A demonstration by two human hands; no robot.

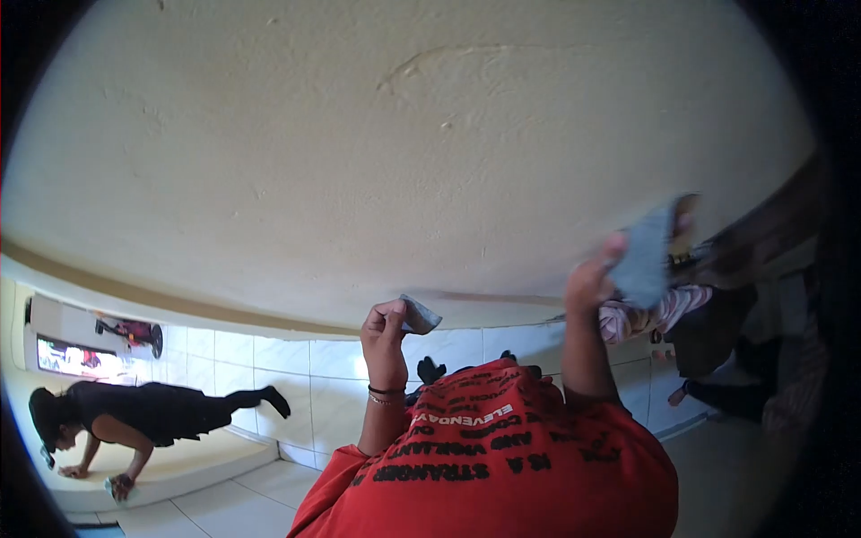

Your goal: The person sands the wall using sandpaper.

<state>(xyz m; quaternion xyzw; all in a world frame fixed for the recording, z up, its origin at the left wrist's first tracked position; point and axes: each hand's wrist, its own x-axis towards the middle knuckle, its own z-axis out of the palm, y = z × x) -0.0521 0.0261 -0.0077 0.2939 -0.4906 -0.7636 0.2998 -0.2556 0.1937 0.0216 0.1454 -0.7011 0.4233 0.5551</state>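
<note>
My left hand [386,336], with a dark band and a bracelet at the wrist, pinches a small folded grey sheet [420,316] just below the lower edge of the cream wall [359,179]. Further right, my right hand [594,273] is raised and holds a larger grey-blue sheet [646,255], blurred by motion, with the thumb on its near side. The sheet in my right hand is in front of the wall's right part; whether it touches the wall I cannot tell. Faint cracks and small bumps mark the wall.
At the lower left a person in black [143,412] leans over a ledge [206,466], holding a cloth-like item. Another person in a striped garment [659,314] is close behind my right hand. White tiles [332,359] line the background. A motorbike [134,334] shows beyond an opening.
</note>
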